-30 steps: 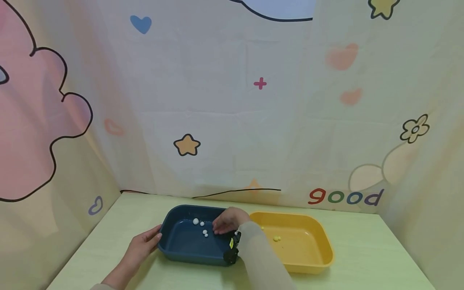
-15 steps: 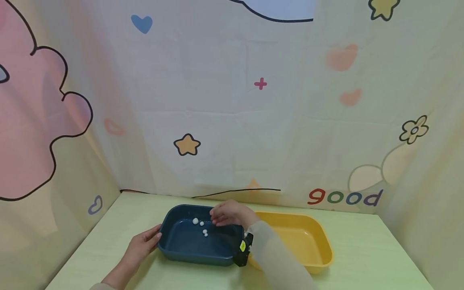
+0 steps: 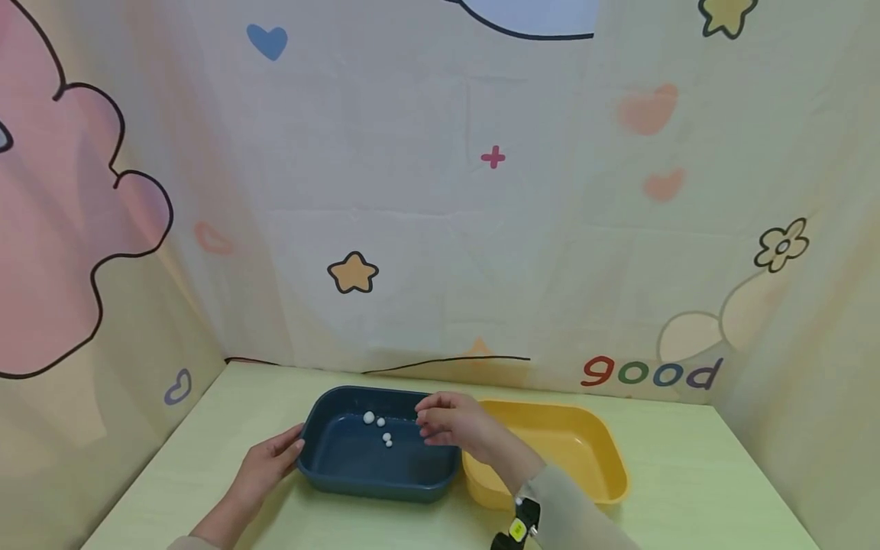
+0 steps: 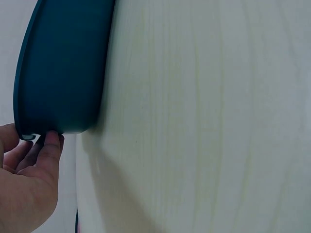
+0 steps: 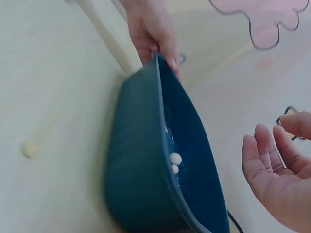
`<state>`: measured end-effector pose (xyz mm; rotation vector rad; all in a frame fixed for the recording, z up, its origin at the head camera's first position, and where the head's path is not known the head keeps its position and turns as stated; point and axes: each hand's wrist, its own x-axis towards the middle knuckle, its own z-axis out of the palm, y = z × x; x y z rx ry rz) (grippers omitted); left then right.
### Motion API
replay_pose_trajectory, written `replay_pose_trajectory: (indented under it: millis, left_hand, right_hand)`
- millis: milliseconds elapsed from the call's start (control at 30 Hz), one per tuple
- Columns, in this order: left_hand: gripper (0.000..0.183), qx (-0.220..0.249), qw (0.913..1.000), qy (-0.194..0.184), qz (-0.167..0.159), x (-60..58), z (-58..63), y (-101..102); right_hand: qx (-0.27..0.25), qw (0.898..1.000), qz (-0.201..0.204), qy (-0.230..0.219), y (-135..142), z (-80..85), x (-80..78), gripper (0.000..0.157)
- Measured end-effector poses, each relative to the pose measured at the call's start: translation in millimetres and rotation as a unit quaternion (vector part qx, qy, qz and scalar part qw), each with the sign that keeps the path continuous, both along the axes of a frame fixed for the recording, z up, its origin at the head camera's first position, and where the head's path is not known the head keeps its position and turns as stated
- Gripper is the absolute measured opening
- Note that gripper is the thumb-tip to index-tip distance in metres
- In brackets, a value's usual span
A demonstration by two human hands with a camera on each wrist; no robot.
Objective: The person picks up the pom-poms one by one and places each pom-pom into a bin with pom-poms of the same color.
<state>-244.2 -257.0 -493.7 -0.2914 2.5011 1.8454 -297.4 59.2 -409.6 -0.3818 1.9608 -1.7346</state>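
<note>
My left hand (image 3: 264,462) grips the left end of a dark blue tray (image 3: 378,489), thumb and fingers at its rim. The left wrist view shows this hold on the tray's end (image 4: 63,87) up close. Several small white balls (image 3: 369,418) lie on the tray floor, left of and behind its middle. Above the tray's right end hovers my right hand (image 3: 457,424), fingers loosely bent with nothing between them. Its bent fingers (image 5: 265,150) also appear bare in the right wrist view, beside the blue tray.
A yellow tray (image 3: 605,466) stands just right of the blue one, partly covered by my right forearm (image 3: 564,504). In the right wrist view a small pale yellow ball (image 5: 30,149) shows on the pale surface. A printed cloth (image 3: 412,305) hangs behind the table.
My right hand has lifted from low inside the blue tray and shifted right, its forearm swinging over the yellow tray. The left hand and white balls stay in place.
</note>
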Motion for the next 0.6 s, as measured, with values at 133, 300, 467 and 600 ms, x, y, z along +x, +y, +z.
replay_pose_trajectory:
  millis: [133, 300, 467, 600]
  left_hand:
    - [0.047, -0.001, 1.0000, 0.000, -0.003, 0.6, -1.4, -0.4]
    - [0.047, 0.001, 1.0000, -0.002, -0.004, -0.1, -2.1, -1.4]
    - [0.048, 0.003, 1.0000, -0.002, -0.005, 0.4, -2.1, -1.1]
    - [0.048, 0.006, 1.0000, -0.002, -0.005, 0.7, -1.6, -1.0]
  right_hand:
    - [-0.012, 1.000, 0.003, 0.002, 10.8, -2.9, 19.2, 0.023]
    - [0.002, 1.000, 0.016, 0.010, 21.3, -10.4, 41.9, 0.023]
    - [0.040, 0.999, 0.030, 0.014, 29.8, -27.1, 63.8, 0.027]
    - [0.061, 0.997, 0.052, -0.009, 37.9, -53.1, 69.8, 0.026]
